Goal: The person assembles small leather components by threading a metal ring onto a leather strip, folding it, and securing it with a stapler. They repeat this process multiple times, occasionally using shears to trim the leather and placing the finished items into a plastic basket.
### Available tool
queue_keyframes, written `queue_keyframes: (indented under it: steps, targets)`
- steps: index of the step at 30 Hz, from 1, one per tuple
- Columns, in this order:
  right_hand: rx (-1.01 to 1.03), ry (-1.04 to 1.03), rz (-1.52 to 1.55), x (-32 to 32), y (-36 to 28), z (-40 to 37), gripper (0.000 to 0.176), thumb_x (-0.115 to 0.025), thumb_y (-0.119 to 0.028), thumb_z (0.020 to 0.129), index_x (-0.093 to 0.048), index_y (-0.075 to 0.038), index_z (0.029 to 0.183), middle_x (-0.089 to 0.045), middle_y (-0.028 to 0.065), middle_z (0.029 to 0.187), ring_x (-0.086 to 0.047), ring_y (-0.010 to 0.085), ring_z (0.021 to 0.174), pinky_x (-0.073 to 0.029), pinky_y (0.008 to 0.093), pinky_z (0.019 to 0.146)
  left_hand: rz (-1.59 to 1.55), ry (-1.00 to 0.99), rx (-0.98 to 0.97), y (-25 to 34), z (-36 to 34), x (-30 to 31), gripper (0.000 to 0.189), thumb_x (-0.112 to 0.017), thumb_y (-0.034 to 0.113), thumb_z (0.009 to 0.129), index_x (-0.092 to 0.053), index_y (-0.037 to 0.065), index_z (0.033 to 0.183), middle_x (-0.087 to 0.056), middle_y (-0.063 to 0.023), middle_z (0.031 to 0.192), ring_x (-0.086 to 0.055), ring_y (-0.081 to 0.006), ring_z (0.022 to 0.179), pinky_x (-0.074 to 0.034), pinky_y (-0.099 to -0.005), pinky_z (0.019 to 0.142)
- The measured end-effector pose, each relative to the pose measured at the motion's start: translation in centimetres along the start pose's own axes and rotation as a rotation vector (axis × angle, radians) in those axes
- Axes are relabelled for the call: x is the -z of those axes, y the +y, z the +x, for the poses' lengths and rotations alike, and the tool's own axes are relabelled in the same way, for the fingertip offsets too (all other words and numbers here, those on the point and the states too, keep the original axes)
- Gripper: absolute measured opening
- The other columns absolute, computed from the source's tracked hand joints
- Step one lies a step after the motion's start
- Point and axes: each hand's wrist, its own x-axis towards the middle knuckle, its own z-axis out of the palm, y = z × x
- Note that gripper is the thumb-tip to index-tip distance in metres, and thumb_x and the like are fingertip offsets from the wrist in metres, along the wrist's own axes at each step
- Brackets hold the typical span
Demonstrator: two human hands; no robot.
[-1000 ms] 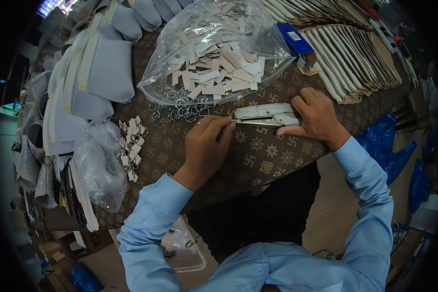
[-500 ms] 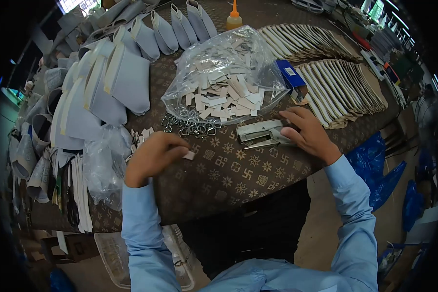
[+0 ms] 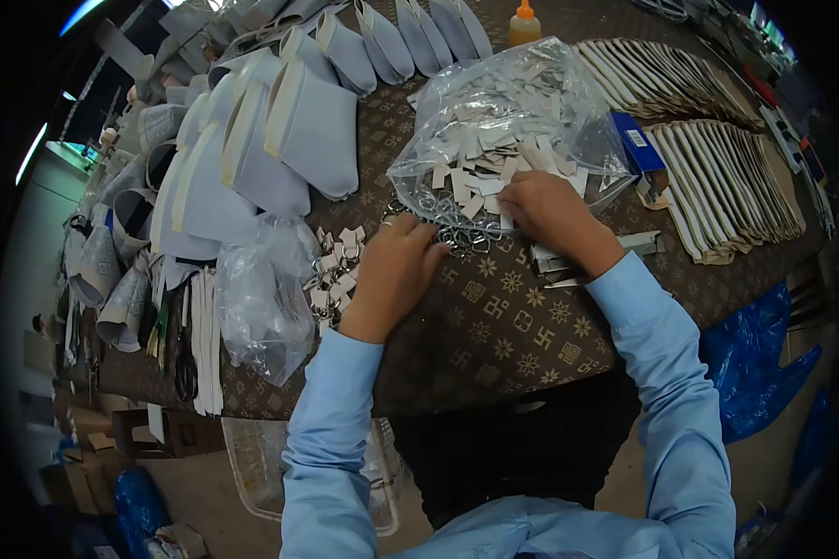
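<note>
My right hand [image 3: 555, 216] reaches into the mouth of a clear plastic bag [image 3: 531, 88] and its fingertips rest on the pale strips [image 3: 480, 163] inside. My left hand [image 3: 396, 270] lies knuckles up on the patterned tablecloth [image 3: 503, 331], fingers curled at a pile of metal rings [image 3: 461, 240]. Whether either hand has pinched anything is hidden by the fingers. A metal plier stapler [image 3: 639, 244] lies loose on the cloth just right of my right wrist. A small heap of strips with rings attached [image 3: 337, 265] sits left of my left hand.
Grey fabric pieces [image 3: 289, 140] overlap along the left and back. A crumpled clear bag [image 3: 266, 289] lies at the left. Rows of beige pieces [image 3: 727, 177], a blue box [image 3: 636, 142] and an orange-capped glue bottle [image 3: 524, 20] stand at the right and back.
My right hand let go of the stapler and moved left into the bag of strips. My left hand went out to the heap at the left, then came back to the ring pile.
</note>
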Motion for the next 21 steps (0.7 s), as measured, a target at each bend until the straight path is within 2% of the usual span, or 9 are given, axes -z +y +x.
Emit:
queue_keyframes:
  steps: [5, 7, 8, 11, 13, 15, 16, 18, 21]
  targets:
    - [-0.036, 0.11, -0.021, -0.3, -0.5, -0.5, 0.006, -0.056, -0.01, 0.076, -0.057, -0.004, 0.076, -0.058, 0.0122, 0.079, -0.059, 0.0315, 0.081, -0.049, 0.0402, 0.066, -0.055, 0.02, -0.026, 1.2, 0.4, -1.9, 0.024, -0.069, 0.014, 0.075, -0.061, 0.004, 0.096, -0.057, -0.0123, 0.093, -0.057, -0.0332, 0.083, -0.048, -0.0399, 0.069]
    - [0.081, 0.272, 0.083, 0.0, -0.5, -0.6, 0.008, -0.055, -0.01, 0.077, -0.052, -0.002, 0.079, -0.058, 0.0113, 0.074, -0.06, 0.0326, 0.074, -0.048, 0.0417, 0.062, -0.092, -0.003, -0.027, 1.3, 0.4, -1.8, 0.024, -0.069, 0.013, 0.074, -0.061, 0.004, 0.095, -0.057, -0.0128, 0.092, -0.057, -0.0338, 0.082, -0.048, -0.04, 0.068]
    - [0.074, 0.279, 0.088, 0.5, -0.6, -0.7, 0.008, -0.055, -0.01, 0.077, -0.052, -0.002, 0.079, -0.058, 0.0113, 0.074, -0.06, 0.0326, 0.074, -0.048, 0.0417, 0.062, -0.123, -0.012, -0.006, 1.1, 0.3, -1.8, 0.026, -0.07, 0.013, 0.075, -0.061, 0.004, 0.097, -0.058, -0.012, 0.091, -0.059, -0.0298, 0.08, -0.048, -0.0381, 0.067]
    - [-0.06, 0.23, 0.354, 2.5, -1.4, -1.0, 0.009, -0.056, -0.009, 0.08, -0.051, -0.002, 0.082, -0.056, 0.0098, 0.066, -0.059, 0.0261, 0.061, -0.046, 0.0377, 0.056, -0.268, -0.07, 0.157, 1.4, 0.2, -0.1, 0.028, -0.07, 0.013, 0.077, -0.061, 0.002, 0.102, -0.061, -0.0097, 0.09, -0.061, -0.0206, 0.077, -0.049, -0.0327, 0.066]
    - [-0.261, 0.17, 0.836, 3.9, -1.8, -1.3, 0.011, -0.059, -0.011, 0.083, -0.053, -0.002, 0.084, -0.055, 0.006, 0.063, -0.055, 0.0152, 0.053, -0.043, 0.031, 0.052, -0.377, -0.115, 0.298, 1.3, 0.2, 1.1, 0.03, -0.069, 0.013, 0.079, -0.061, 0.001, 0.104, -0.062, -0.0082, 0.091, -0.062, -0.0154, 0.077, -0.049, -0.0293, 0.066]
    - [-0.236, 0.079, 0.914, 5.0, -2.6, -1.5, 0.009, -0.059, -0.009, 0.085, -0.054, -0.002, 0.085, -0.057, 0.0036, 0.068, -0.056, 0.0105, 0.06, -0.043, 0.0251, 0.055, -1.127, -0.138, 0.475, 1.1, 0.3, 1.8, 0.033, -0.065, 0.011, 0.084, -0.057, -0.002, 0.113, -0.063, -0.0074, 0.096, -0.062, -0.0109, 0.082, -0.051, -0.0251, 0.072]
    - [-0.218, -0.012, 0.982, 5.2, -3.0, -1.6, 0.007, -0.059, -0.007, 0.087, -0.056, -0.001, 0.086, -0.058, 0.0012, 0.073, -0.056, 0.0057, 0.066, -0.044, 0.0193, 0.058, -1.12, -0.133, 0.473, 1.1, 0.3, 1.7, 0.033, -0.065, 0.011, 0.084, -0.057, -0.002, 0.113, -0.063, -0.0074, 0.096, -0.062, -0.0109, 0.082, -0.051, -0.0251, 0.072]
    - [-0.115, 0.046, 1.091, 4.2, -3.9, -1.8, 0.006, -0.06, -0.005, 0.085, -0.057, -0.001, 0.088, -0.059, 0.0019, 0.075, -0.058, 0.0068, 0.067, -0.045, 0.0189, 0.059, -1.644, -0.072, 0.474, 1.0, 0.2, 1.1, 0.035, -0.061, 0.008, 0.086, -0.053, -0.004, 0.118, -0.062, -0.008, 0.098, -0.063, -0.015, 0.086, -0.052, -0.0272, 0.078]
    - [-0.078, 0.096, 1.22, 4.1, -4.9, -1.9, 0.008, -0.061, -0.001, 0.083, -0.061, 0.001, 0.091, -0.062, 0.0051, 0.08, -0.061, 0.009, 0.072, -0.047, 0.0196, 0.064, -1.756, -0.075, 0.522, 1.0, -0.2, 0.4, 0.037, -0.059, 0.008, 0.087, -0.05, -0.004, 0.121, -0.061, -0.0087, 0.098, -0.063, -0.0164, 0.086, -0.053, -0.0292, 0.08]
